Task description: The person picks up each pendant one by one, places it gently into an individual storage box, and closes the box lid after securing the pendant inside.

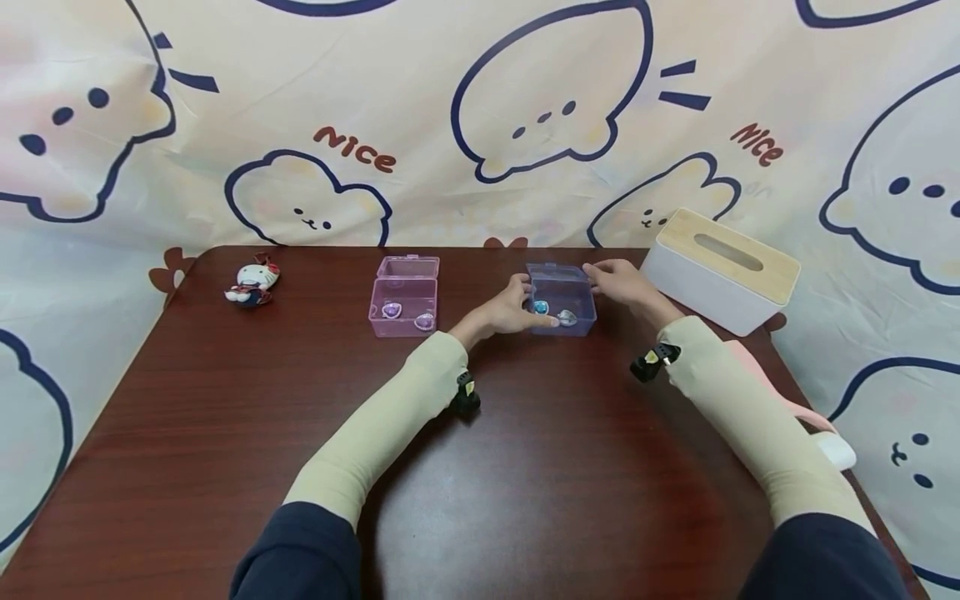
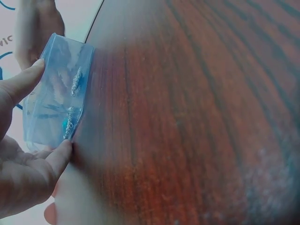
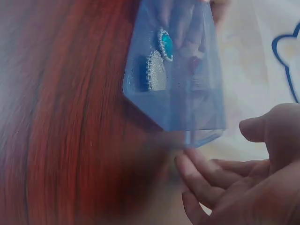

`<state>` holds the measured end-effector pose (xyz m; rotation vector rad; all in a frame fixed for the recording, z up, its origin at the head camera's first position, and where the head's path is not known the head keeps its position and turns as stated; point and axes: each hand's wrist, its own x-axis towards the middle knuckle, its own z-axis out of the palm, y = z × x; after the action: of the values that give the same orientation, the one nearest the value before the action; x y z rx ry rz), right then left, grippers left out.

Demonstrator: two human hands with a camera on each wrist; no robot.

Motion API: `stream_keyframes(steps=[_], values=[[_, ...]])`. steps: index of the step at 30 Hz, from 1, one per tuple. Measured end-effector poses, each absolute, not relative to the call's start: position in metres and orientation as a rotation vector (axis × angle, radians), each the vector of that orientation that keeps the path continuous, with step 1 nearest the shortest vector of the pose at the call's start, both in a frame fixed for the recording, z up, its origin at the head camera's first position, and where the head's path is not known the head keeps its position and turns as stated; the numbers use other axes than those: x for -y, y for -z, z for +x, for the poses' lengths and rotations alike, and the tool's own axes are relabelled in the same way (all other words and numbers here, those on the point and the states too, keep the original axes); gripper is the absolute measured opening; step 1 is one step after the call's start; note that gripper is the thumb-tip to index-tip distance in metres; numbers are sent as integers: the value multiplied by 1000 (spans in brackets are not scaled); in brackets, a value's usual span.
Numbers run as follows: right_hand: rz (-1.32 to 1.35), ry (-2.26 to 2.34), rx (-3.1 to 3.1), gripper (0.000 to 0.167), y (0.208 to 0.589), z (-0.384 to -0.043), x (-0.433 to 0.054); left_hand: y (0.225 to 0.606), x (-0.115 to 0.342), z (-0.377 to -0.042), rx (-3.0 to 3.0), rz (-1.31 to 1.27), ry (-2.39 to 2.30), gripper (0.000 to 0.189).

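A clear blue plastic box (image 1: 570,290) stands on the table with its lid raised at the back. Inside lie a teal gem (image 1: 541,307) and a clear gem (image 1: 567,317), both with beaded silver rims in the right wrist view. My left hand (image 1: 510,310) grips the box at its left side, the thumb across the front and the fingers along the side. At the right rear corner, my right hand (image 1: 618,280) has its fingertips by the lid's end. Its thumb is apart from the box (image 3: 187,108) in the right wrist view.
An open pink box (image 1: 403,292) with two purple gems stands left of the blue one. A cat-shaped figurine (image 1: 253,282) lies far left. The white tissue box (image 1: 712,279) with a wooden top stands behind my right forearm. A pink and white object (image 1: 832,446) shows partly beneath that arm.
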<state>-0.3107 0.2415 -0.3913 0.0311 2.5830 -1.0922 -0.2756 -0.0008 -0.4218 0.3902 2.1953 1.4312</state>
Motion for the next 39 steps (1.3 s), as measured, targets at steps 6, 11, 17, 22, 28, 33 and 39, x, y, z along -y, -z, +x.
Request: stream_keyframes(steps=[6,11,17,22,28,33,39], values=[[123,1320,-2371,58,406,-326,-239,424,-2,-277,-2168,396,-1418,102],[152,1463,-2351,52,410,-332,-236,423,-1,-276,-2180,418,-1420,102],[178,1552,-2345,50,404,-333,-234,422,1,-276,-2192,427,-1400,100],[152,1541,-2384,50,400,-335,-233,421,2,-276,-2187,432,-1389,99],[137,1529,-2409,51,393,-338,-234,422,3,-275,-2186,447,-1403,97],[130,1534,-2409,48,387,-338,-237,422,3,-276,-2184,449,-1409,97],[116,1548,-2384,49,381,-335,-240,422,3,-276,-2185,454,-1405,97]])
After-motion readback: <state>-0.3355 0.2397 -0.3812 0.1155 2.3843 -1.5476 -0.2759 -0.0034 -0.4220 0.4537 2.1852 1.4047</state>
